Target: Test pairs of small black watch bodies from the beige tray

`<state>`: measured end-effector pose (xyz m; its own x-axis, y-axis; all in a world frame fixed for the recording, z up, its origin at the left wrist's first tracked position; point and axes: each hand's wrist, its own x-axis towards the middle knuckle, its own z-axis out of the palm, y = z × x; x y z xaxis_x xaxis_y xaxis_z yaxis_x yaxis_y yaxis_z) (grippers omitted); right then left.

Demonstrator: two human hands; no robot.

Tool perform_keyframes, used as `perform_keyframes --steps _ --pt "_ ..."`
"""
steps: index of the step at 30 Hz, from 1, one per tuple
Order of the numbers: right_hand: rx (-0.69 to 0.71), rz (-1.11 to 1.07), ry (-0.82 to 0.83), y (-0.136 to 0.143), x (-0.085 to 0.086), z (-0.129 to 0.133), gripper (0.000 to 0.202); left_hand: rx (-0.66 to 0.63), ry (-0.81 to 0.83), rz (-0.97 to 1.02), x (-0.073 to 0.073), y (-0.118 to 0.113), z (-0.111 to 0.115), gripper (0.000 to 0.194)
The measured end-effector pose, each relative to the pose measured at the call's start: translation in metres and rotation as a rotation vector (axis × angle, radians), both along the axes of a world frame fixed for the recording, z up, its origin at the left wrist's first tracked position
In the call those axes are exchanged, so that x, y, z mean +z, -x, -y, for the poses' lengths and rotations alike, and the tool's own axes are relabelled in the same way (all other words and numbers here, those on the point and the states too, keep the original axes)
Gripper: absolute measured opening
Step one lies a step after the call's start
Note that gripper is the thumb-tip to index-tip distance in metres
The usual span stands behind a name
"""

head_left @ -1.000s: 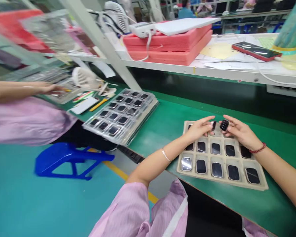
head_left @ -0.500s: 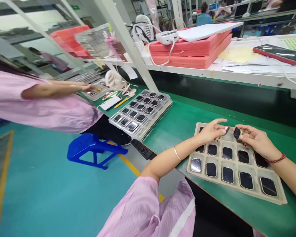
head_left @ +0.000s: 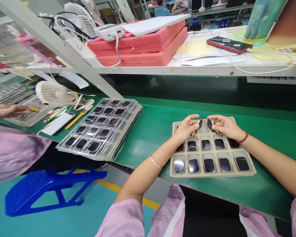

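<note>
My left hand pinches a small dark smartwatch body between thumb and fingertips, tilted nearly edge-on. Close beside it, my right hand grips another dark smartwatch body, also upright. The two pieces are a little apart. Both hands are over the back row of a beige compartment tray. Dark rounded-square watch bodies with light rims fill the front row, among them one at the left. My hands partly hide the back row and some of the middle row.
Clear trays of similar watch bodies are stacked to the left on the green bench. Beyond lie a yellow brush, a white fan and a co-worker's hand. A shelf crosses above the bench; a blue stool stands below.
The view has swung to the right, so the co-worker is now mostly out of frame. Both hands still hold their pieces over the tray; the right-hand piece has turned slightly.
</note>
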<state>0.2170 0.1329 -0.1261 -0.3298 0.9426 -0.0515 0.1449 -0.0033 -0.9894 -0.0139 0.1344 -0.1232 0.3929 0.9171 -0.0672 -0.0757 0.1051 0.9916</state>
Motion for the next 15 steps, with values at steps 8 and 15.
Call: perform_keyframes --steps 8,15 --pt "0.015 -0.039 -0.011 0.0006 0.0012 0.0004 0.047 0.006 0.001 -0.042 -0.0025 0.0013 -0.0013 0.066" --pt "-0.001 -0.056 0.002 0.0012 0.0 0.0011 0.047 0.012 0.001 -0.044 -0.0035 0.0009 -0.0008 0.064"
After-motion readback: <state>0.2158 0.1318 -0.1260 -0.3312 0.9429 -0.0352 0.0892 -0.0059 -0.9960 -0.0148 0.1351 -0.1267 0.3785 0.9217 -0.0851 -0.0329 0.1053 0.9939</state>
